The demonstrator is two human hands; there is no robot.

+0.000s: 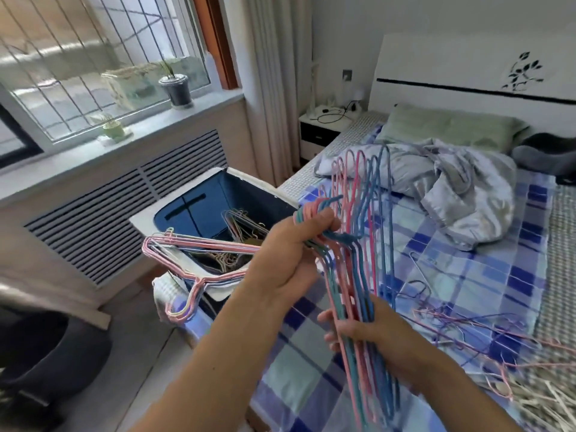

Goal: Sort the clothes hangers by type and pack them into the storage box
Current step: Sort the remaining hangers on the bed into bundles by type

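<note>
A person standing at the corner of a bed holds a bundle of coated wire hangers, pink, blue and teal, in both bare hands above the checked sheet. The left hand is closed around the bundle near its top, where several hooks curl over the fingers, while the right hand is closed on the lower stretch of the same wires, fingers wrapped across them. The bundle stands close to upright, its long axis running from the person's lap up toward the headboard, tilted slightly. The box, open and dark blue inside, sits on the floor against the bed's edge, to the left of and beyond the hands; some thin hangers already lie in its far half. A second stack of pastel hangers lies flat across the box's near rim, hooks drooping toward the bed corner. More loose wire hangers lie tangled on the sheet to the right, well apart from the box. Judging from this layout, the bundle would have to swing left and be tipped from upright to lying down to fit the box's opening, and the left hand, nearer the box, seems the one to lead. The stack across the rim may block part of the opening.
</note>
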